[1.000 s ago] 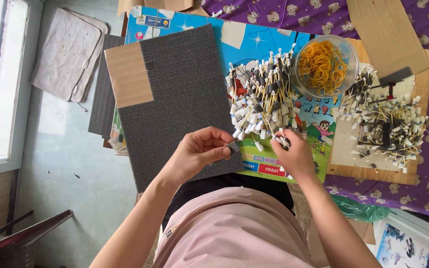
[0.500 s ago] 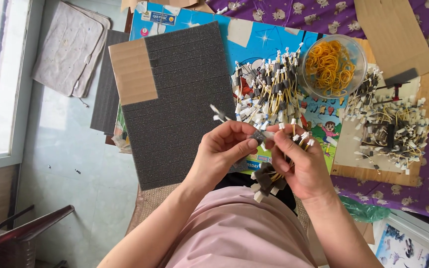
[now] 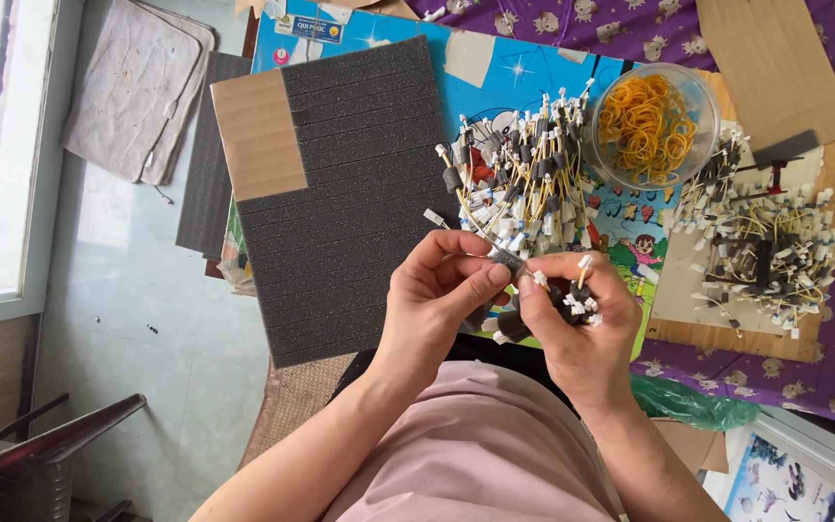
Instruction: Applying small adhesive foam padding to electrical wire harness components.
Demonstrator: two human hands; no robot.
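Both hands meet above the lap, just in front of the dark foam sheet (image 3: 340,193). Left hand (image 3: 437,304) pinches a small wire piece (image 3: 506,259) between thumb and forefinger; its long axis runs up-left, away from the fingers, white tip outermost. Right hand (image 3: 572,319) touches the same piece at its fingertips and is closed around a bundle of similar pieces (image 3: 572,298), yellow wires with black sleeves and white ends. Loose pile (image 3: 524,184) lies just beyond; bowl of yellow rubber bands (image 3: 651,126) further right
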